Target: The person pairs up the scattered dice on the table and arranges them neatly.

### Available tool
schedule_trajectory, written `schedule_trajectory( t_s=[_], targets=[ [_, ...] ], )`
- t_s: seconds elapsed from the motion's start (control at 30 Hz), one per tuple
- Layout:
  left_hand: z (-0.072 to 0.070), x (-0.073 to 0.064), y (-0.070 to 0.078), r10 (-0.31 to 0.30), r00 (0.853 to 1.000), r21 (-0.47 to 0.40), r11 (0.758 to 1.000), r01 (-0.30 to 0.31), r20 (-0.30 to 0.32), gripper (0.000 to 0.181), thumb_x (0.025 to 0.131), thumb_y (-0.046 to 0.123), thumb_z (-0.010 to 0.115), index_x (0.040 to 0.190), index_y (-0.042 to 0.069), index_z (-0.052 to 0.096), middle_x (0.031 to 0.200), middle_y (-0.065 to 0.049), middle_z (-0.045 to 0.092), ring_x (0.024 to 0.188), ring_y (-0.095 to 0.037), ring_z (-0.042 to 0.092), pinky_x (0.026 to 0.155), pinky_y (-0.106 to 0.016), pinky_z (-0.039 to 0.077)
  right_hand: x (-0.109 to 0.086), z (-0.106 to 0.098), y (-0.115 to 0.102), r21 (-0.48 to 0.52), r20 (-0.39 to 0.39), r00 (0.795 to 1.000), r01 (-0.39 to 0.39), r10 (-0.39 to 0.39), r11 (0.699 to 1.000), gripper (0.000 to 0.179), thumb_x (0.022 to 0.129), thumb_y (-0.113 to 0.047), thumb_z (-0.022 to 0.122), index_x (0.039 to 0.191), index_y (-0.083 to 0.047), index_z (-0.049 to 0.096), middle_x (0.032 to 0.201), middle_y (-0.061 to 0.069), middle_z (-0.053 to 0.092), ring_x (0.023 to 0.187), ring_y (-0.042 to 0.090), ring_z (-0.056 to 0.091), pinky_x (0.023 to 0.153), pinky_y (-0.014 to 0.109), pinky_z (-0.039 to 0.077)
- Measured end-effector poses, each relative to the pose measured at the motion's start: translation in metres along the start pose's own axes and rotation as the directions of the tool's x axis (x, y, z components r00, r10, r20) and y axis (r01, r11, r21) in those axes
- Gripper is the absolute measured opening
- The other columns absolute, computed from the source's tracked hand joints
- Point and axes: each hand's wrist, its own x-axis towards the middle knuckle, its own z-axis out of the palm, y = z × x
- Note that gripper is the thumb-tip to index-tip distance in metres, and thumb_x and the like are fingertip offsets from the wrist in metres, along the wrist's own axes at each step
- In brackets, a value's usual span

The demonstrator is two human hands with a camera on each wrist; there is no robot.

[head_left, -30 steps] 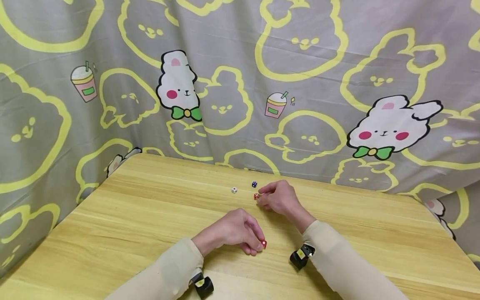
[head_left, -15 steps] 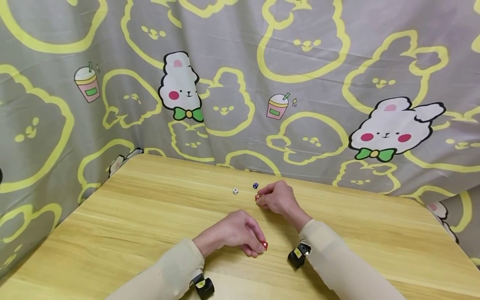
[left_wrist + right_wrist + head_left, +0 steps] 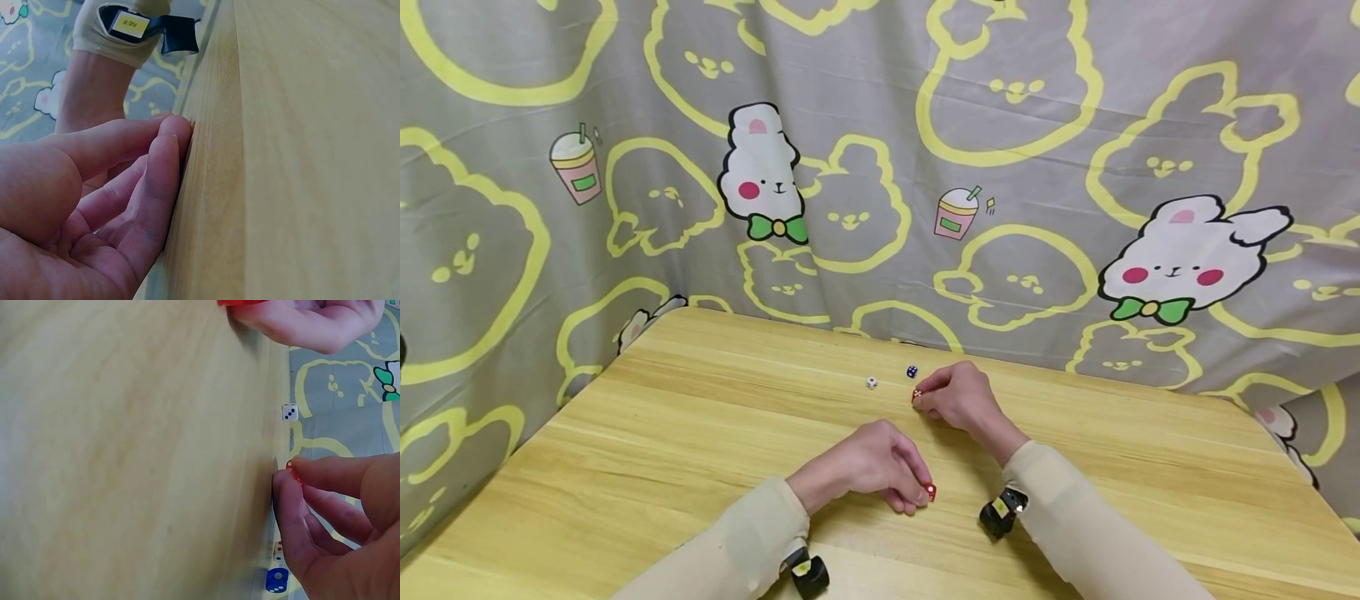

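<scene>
With its thumb and fingers, my left hand (image 3: 877,468) holds a red die (image 3: 931,492) low at the tabletop, nearer to me. That die is out of sight behind the fingers (image 3: 164,169) in the left wrist view. Farther forward, my right hand (image 3: 957,396) pinches another red die (image 3: 291,466) between thumb and fingertips, which partly cover it. A blue die (image 3: 912,372) lies just beyond the right fingertips. To its left sits a white die (image 3: 872,382). Past the right hand, the right wrist view also shows a white die with red dots (image 3: 279,551) beside the blue one.
A wood-grain table (image 3: 700,417) carries everything. Grey cloth (image 3: 865,108) with cartoon prints hangs behind and at both sides, meeting the table's far edge. Black wrist cameras (image 3: 808,573) are strapped under both sleeves.
My right fingertips have closed in on the far red die, which they now cover more. The left hand stays in place with its red die; the head view has shifted slightly.
</scene>
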Motion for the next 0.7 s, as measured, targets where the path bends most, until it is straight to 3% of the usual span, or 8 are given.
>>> schedule_trajectory(
  t_s=[0.3, 0.7],
  targets=[
    [0.000, 0.001, -0.001, 0.004, 1.000, -0.002, 1.000, -0.004, -0.006, 0.009, 0.081, -0.005, 0.085, 0.084, 0.000, 0.078, 0.077, -0.013, 0.081, 0.058, -0.013, 0.071, 0.057, -0.027, 0.062, -0.006, -0.006, 0.002, 0.000, 0.007, 0.999, 0.038, -0.038, 0.999, 0.007, 0.084, -0.011, 0.087, 0.090, -0.010, 0.084, 0.081, 0.000, 0.079, 0.068, 0.010, 0.071, 0.062, 0.022, 0.052],
    [0.000, 0.002, -0.001, -0.007, 1.000, -0.014, 1.000, 0.007, -0.002, 0.009, 0.081, -0.004, 0.086, 0.086, -0.001, 0.079, 0.078, -0.013, 0.081, 0.059, -0.014, 0.072, 0.058, -0.028, 0.062, -0.020, -0.011, 0.009, -0.093, -0.011, 0.995, 0.101, -0.102, 0.991, 0.005, 0.084, -0.017, 0.089, 0.086, -0.014, 0.085, 0.079, -0.002, 0.078, 0.072, 0.013, 0.060, 0.062, 0.026, 0.045]
  ],
)
